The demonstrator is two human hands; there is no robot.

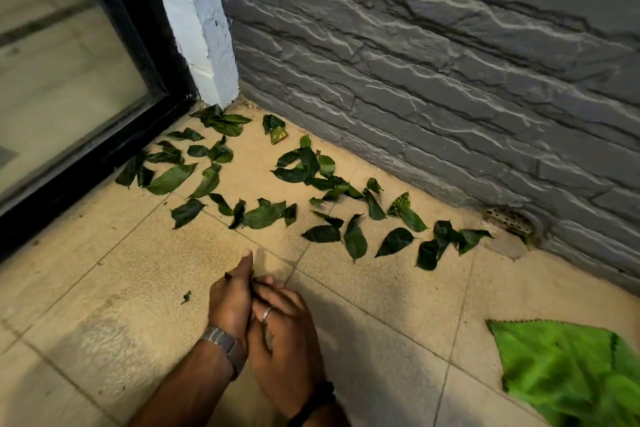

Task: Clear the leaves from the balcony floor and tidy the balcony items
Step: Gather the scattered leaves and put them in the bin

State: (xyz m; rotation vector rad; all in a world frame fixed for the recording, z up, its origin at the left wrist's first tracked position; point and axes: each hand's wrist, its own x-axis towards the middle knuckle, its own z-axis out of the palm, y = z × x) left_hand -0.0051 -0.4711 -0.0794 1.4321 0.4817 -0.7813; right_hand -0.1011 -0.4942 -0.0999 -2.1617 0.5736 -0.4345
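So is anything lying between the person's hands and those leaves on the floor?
Nothing visible blocks the way. The left hand and right hand are pressed together low over bare floor tiles, and the leaves lie scattered just beyond them. The green cloth sits off to the right.

dark green leaves (355, 239), bright green cloth (568, 367)
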